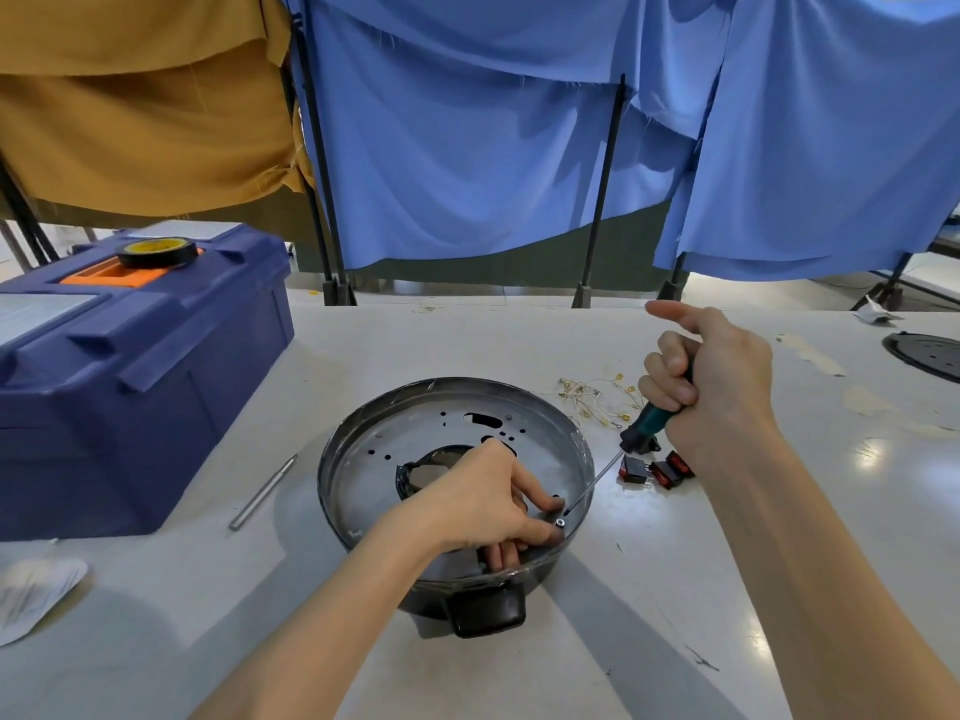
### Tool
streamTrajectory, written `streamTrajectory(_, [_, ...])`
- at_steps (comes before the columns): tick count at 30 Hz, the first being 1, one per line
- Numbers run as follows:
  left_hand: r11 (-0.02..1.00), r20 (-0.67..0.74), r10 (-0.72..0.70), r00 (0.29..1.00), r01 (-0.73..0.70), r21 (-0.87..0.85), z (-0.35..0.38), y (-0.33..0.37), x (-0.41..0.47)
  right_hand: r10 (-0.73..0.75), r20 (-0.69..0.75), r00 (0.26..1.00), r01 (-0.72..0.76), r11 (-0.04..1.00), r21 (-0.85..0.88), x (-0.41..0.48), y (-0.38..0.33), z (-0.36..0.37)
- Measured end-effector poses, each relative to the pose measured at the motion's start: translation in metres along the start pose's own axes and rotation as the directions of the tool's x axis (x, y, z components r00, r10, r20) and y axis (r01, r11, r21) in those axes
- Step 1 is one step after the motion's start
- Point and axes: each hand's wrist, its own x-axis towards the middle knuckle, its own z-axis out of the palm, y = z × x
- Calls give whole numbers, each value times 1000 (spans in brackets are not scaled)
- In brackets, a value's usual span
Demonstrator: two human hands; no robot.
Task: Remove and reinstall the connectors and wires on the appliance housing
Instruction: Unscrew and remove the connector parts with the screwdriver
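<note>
**Driver tip on a loose screw at the housing rim**

The appliance housing [457,439] sits mid-worktop [675,589], upside down. The left hand [483,504] pinches one screw [560,522], fingers together around it; the right hand [711,387] is clamped on one screwdriver [641,433]. If the tip slips, it likely jabs a fingertip or flicks the screw away. Two red rocker switches [657,469] and one wire bundle [592,400] lie just beside.

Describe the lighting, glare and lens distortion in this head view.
Head view: bright overhead light, with glare patches on the glossy table at right; soft shadows fall from the housing and both forearms toward the viewer; wide-angle bending curves the curtain poles and toolbox; the screwdriver stays sharp.
</note>
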Motion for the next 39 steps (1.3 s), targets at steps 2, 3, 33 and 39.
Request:
streamTrajectory(2, [1000,-5,2,1000,-2,4,0,1,-1,3,-2,1000,-3,1000,-11,-1,3,0])
streamTrajectory(3, [1000,-5,4,1000,-4,8,0,1,-1,4,-3,1000,-4,1000,-14,-1,4,0])
streamTrajectory(33, [871,-209,349,914,-398,-286,-1,41,-4,-320,503,803,512,803,-306,-41,23,20])
streamTrajectory(39, [862,-160,330,931,-366,-352,-5,33,-4,-48,710,702,407,846,-345,-32,3,3])
